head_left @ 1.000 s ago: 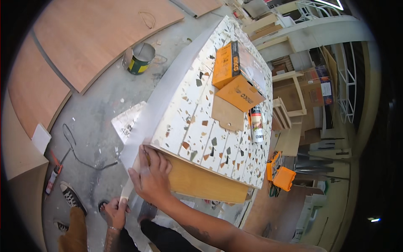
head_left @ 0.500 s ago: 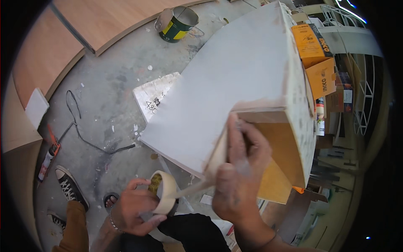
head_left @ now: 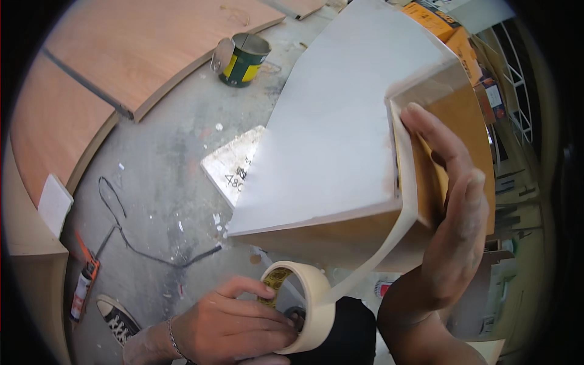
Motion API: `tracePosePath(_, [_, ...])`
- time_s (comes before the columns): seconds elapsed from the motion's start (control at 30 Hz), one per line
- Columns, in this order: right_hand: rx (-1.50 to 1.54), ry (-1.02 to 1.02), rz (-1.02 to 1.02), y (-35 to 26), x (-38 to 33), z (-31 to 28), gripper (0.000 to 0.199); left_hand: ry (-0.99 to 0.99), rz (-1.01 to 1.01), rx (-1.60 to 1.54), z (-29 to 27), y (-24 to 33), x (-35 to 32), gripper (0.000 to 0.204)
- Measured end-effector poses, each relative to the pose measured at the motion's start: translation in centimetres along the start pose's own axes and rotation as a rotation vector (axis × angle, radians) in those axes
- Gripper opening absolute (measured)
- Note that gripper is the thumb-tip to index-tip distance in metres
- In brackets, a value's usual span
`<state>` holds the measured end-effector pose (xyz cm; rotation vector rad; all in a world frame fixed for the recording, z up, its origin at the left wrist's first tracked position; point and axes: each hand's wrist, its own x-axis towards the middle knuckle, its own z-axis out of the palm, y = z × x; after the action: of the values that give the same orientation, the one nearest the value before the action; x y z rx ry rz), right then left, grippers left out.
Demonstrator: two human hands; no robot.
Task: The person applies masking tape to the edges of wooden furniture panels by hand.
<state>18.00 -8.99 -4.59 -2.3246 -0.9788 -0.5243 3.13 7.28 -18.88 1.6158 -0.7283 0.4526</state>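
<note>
My left hand (head_left: pixel 243 322) grips a roll of cream masking tape (head_left: pixel 319 310), its fingers reaching into the core. From the roll a strip of tape (head_left: pixel 380 250) stretches up and right to the inner edge of a notch in a wooden box with a white top panel (head_left: pixel 328 140). There the strip runs along the edge, bending near the notch's corner. My right hand (head_left: pixel 453 213) is beside it, open, its fingers extended and a fingertip touching near the tape's upper end. Some of its fingers are hidden. Bare brown wood shows inside the notch.
A green and yellow metal can (head_left: pixel 243 64) stands on the floor beside curved wooden panels (head_left: pixel 164 42). A marked white board (head_left: pixel 225 164) juts from under the box. At left lie a black cord (head_left: pixel 146 252) and a caulking gun (head_left: pixel 85 283) near a shoe (head_left: pixel 118 319). Orange cartons (head_left: pixel 465 55) stand at far right.
My right hand has moved right and up along the notch edge, its fingers straightening. The tape roll in my left hand shifted right and lower, with more tape strip visible. The view has shifted.
</note>
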Motion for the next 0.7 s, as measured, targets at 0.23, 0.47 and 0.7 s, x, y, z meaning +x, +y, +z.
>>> tracePosePath(0.23, [0.289,0.076,-0.041,-1.0,-1.2,-1.3,0.048,-0.072,0.048,-0.036,3.3,-0.7,0.1,0.029])
tracePosePath(0.47, [0.251,-0.174,-0.238,0.3,-0.4,-2.6,0.037,-0.075,-0.031,0.053,3.8,0.7,-0.5,0.031])
tracePosePath(0.7, [0.365,-0.16,-0.207,0.7,-0.4,-2.9,0.027,-0.02,0.122,-0.058,5.6,3.3,1.5,0.032])
